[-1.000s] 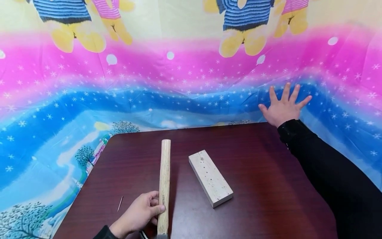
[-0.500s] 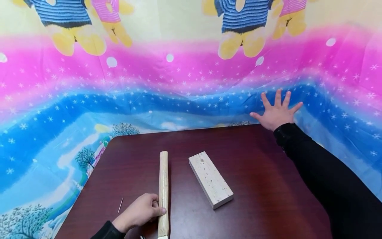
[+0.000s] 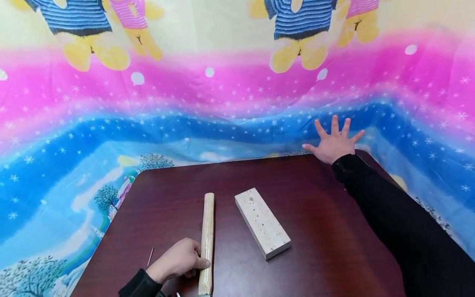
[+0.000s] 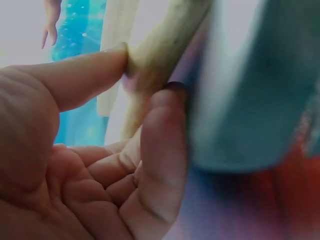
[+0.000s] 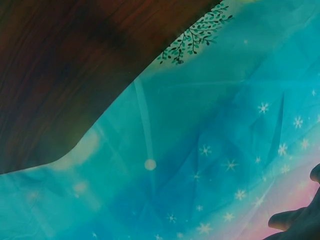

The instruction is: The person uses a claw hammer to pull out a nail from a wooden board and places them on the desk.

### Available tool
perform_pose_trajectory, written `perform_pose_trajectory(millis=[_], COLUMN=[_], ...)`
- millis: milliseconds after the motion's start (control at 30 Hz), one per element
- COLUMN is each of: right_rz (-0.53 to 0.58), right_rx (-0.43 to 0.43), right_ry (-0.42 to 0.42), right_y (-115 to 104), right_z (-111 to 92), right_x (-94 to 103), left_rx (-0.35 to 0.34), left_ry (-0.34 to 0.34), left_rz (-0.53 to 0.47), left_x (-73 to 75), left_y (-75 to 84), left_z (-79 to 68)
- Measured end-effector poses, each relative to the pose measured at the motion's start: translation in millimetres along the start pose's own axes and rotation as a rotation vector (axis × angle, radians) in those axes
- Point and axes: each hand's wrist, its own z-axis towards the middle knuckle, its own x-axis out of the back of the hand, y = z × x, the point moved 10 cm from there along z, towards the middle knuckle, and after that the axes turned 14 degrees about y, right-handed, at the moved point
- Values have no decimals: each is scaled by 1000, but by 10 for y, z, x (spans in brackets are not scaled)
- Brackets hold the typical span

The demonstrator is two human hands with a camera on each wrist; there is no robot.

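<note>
My left hand [image 3: 182, 259] pinches the wooden handle of a hammer [image 3: 208, 222] between thumb and fingers, near the table's front. The handle points away from me; its head end is cut off at the frame's bottom. In the left wrist view the hammer's grey metal head [image 4: 250, 90] looms blurred beside the fingers. Far to the right, my right hand [image 3: 334, 144] is raised over the table's back edge with fingers spread, holding nothing. Only dark fingertips [image 5: 287, 220] of it show in the right wrist view. A pale wooden block [image 3: 262, 222] with several small holes lies right of the hammer.
A thin nail [image 3: 150, 256] lies on the dark red-brown table [image 3: 326, 247], left of my left hand. A printed cloth [image 3: 230, 103] with snowflakes and bears hangs behind the table and along its sides. A small shiny edge shows below the left hand.
The hammer's far end has come down and nearer, then swung slightly right, with my left hand still gripping the handle. My right hand has moved left and lower, fingers still spread.
</note>
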Motion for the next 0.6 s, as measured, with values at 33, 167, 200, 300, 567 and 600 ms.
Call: perform_pose_trajectory(millis=[33,167,200,300,567,600], right_rz=[0,18,25,36,33,33], right_rx=[0,2,2,0,-3,-4], right_ry=[-2,-21,-26,-29,-35,-35], right_y=[-3,-22,-27,-29,-31,-32], right_z=[-14,-68,-77,-86,-74,-77], right_x=[-8,-48,-54,-50,-59,-67], left_rx=[4,13,11,-16,-29,-53], left_ry=[1,16,24,66,228,258], left_rz=[19,98,123,222,436,466], left_x=[2,18,28,80,532,615], left_y=[11,41,48,92,432,522], left_z=[2,-15,-17,-1,249,300])
